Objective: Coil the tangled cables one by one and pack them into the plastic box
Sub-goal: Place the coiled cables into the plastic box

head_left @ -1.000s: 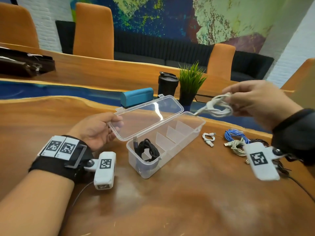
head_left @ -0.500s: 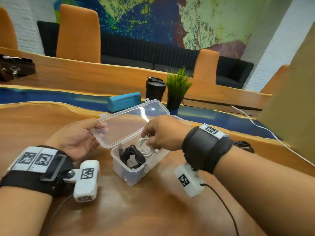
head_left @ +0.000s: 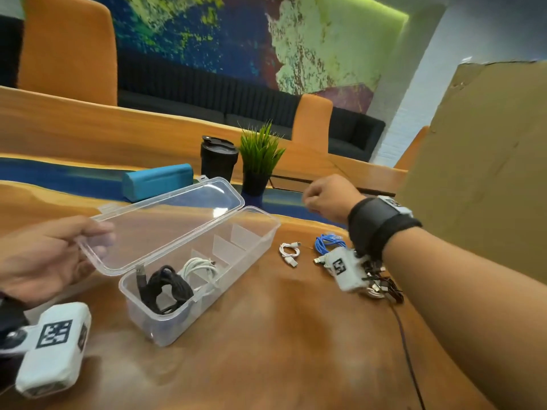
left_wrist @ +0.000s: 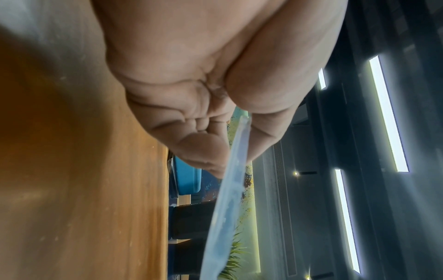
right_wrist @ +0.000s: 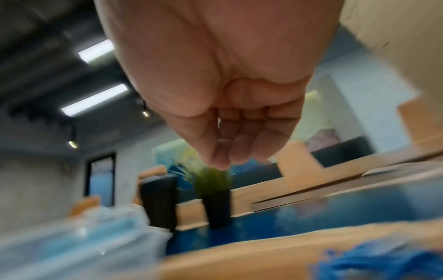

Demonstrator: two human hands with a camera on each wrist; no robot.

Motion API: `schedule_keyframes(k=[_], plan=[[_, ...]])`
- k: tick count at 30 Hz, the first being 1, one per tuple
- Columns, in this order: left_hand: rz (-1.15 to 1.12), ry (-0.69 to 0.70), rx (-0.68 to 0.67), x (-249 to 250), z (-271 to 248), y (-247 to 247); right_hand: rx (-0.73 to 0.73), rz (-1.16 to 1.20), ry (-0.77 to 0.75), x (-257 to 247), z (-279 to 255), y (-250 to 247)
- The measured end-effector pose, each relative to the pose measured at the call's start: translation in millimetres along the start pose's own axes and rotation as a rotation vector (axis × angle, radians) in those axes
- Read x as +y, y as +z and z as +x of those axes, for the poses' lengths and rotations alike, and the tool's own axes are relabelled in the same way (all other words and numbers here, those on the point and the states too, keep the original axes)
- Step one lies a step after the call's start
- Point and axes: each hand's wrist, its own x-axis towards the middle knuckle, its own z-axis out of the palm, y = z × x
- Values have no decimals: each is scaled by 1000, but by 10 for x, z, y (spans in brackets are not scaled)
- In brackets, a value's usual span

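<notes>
A clear plastic box [head_left: 225, 291] stands on the wooden table with its lid [head_left: 165, 220] raised. My left hand [head_left: 53, 255] pinches the lid's near edge between thumb and fingers; the left wrist view shows that hand [left_wrist: 191, 94] on the lid [left_wrist: 230, 189]. A black coiled cable [head_left: 165, 288] fills the nearest compartment and a white coiled cable [head_left: 198, 269] lies in the second. My right hand [head_left: 322, 199] hovers right of the box with its fingers curled and holds nothing [right_wrist: 227, 113]. A small white cable [head_left: 288, 253], a blue cable [head_left: 327, 242] and a dark tangle [head_left: 381, 284] lie on the table.
Behind the box stand a teal case [head_left: 157, 183], a black tumbler [head_left: 219, 161] and a potted plant [head_left: 260, 161]. A cardboard panel [head_left: 488, 173] rises at the right. Bare wooden table [head_left: 296, 335] stretches in front of the box.
My right hand carried the white coil into the box, let go of it in the second compartment, and drew back to the right empty. The left hand still holds the lid.
</notes>
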Motion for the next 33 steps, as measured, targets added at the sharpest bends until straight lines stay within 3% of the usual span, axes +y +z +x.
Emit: schedule_keyframes(k=[2, 4, 7, 12, 19, 25, 28, 33], plan=[[2, 9, -2, -8, -2, -3, -147, -396, 177, 303, 171, 17], [25, 59, -8, -40, -14, -21, -310, -641, 277, 467, 217, 63], [54, 115, -4, -90, -17, -43, -510, -694, 324, 521, 196, 178], [22, -33, 63, -33, 129, -69, -584, -750, 331, 549, 223, 381], [11, -5, 49, -35, 89, -74, -461, -580, 328, 638, 286, 225], [-50, -5, -13, 3, 24, -36, -108, -286, 272, 563, 248, -175], [-54, 8, -25, -9, 10, -47, 35, -110, 205, 376, 184, -321], [-64, 1, -23, -26, 31, -70, 101, 390, 220, 102, 183, -350]])
